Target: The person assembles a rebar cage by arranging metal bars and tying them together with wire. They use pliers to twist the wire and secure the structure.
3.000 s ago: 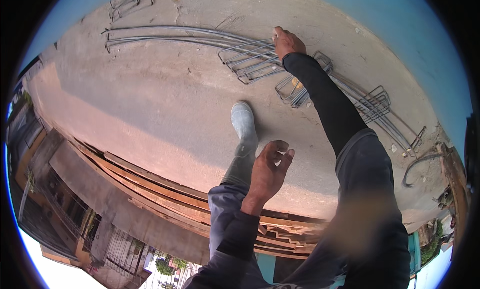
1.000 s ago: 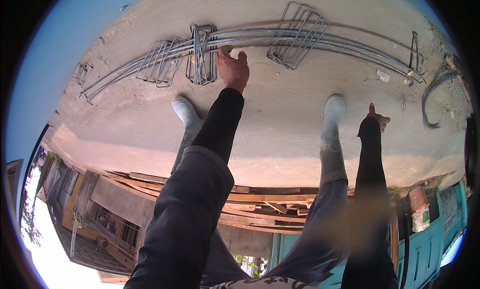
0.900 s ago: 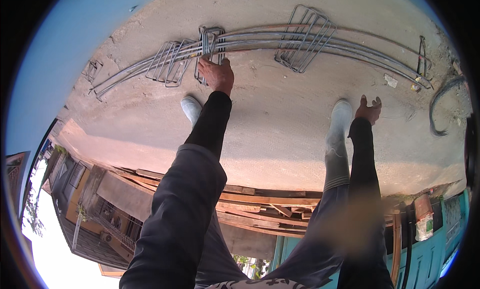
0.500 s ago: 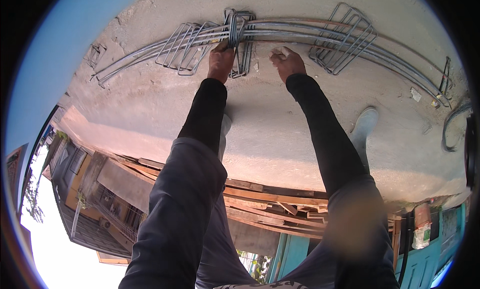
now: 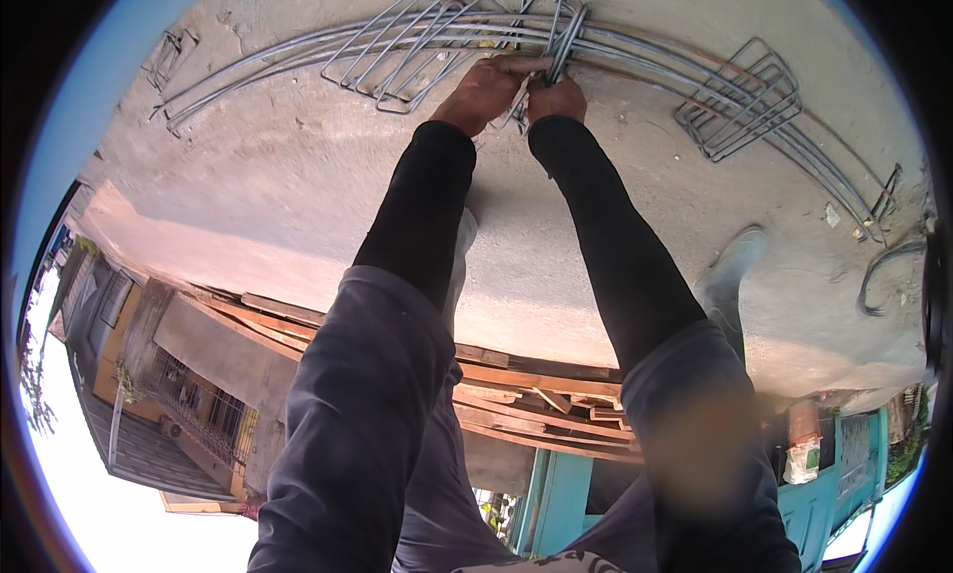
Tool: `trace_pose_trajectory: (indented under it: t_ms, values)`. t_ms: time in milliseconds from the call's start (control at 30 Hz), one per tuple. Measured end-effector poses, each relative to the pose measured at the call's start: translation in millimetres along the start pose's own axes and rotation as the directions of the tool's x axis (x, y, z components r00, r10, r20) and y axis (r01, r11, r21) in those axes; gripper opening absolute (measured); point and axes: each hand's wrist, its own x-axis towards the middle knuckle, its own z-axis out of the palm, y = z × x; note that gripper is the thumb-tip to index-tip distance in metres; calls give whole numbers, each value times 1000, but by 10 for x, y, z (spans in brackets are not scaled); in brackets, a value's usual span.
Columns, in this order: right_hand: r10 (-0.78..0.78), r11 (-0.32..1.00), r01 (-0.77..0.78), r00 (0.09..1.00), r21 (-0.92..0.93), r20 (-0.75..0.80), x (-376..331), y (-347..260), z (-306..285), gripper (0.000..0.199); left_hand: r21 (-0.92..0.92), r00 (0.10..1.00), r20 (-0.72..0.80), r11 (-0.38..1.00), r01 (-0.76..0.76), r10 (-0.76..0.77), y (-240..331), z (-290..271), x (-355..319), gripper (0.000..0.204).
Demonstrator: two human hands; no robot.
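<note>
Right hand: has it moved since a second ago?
Yes, leftward and forward: the right hand went from right of the right stirrup stack to left of it, at the middle stirrups.

Floor (image 5: 328,191): rough grey concrete, part shaded, part sunlit | long metal bars (image 5: 635,52) lie on it side by side | rectangular wire frames overlap the bars: one group (image 5: 407,52) left of centre, another (image 5: 740,98) right | far left: bent wires (image 5: 169,57) | right: pale scrap (image 5: 832,215) near bar ends, curved dark wire (image 5: 872,272) beyond
</note>
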Motion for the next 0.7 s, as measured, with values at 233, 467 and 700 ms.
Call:
trace_pose_trajectory:
  t_ms: [233,467,700]
  values:
    - [-24,891,67,995,449,-100,72,356,244,24,139,942,-276,962,234,-189,-235,202,157,48]
    - [37,725,-54,999,687,40,-74,186,-257,14,-94,895,-432,993,76,-109,-349,370,159,43]
    - [-4,814,-8,1000,580,19,39,257,-498,21,-177,824,-554,984,25,-120,-237,550,217,38]
